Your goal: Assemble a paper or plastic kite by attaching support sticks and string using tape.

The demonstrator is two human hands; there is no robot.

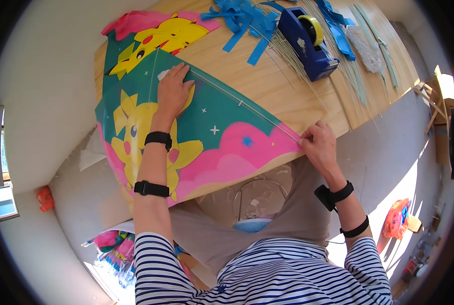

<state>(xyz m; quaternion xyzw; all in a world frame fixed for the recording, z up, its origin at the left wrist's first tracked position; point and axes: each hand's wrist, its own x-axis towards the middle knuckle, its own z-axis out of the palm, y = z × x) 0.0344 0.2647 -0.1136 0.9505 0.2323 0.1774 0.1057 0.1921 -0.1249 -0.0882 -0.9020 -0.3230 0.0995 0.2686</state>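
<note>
A green and pink kite [206, 145] printed with a yellow cartoon figure lies flat on the wooden table [308, 104]. Along its upper right edge runs a thin pale rod [265, 120], held by a small clip partway down. My left hand [172, 92] rests palm down on the kite near the rod's upper end, fingers stretched out. At the right corner, my right hand [319, 144] pinches the kite's tip by the rod's lower end. Its fingertips partly hide what lies between them. A second kite [173, 35] of like print lies beyond, partly covered by the first.
A blue tape dispenser [299, 48] stands at the far right, beside blue strips [239, 23], thin sticks [356, 84] and a clear plastic bag [365, 48]. Below the near edge are my legs and a stool [239, 199]. Colourful bundled material [116, 243] lies lower left; a red bag [397, 218] lies right.
</note>
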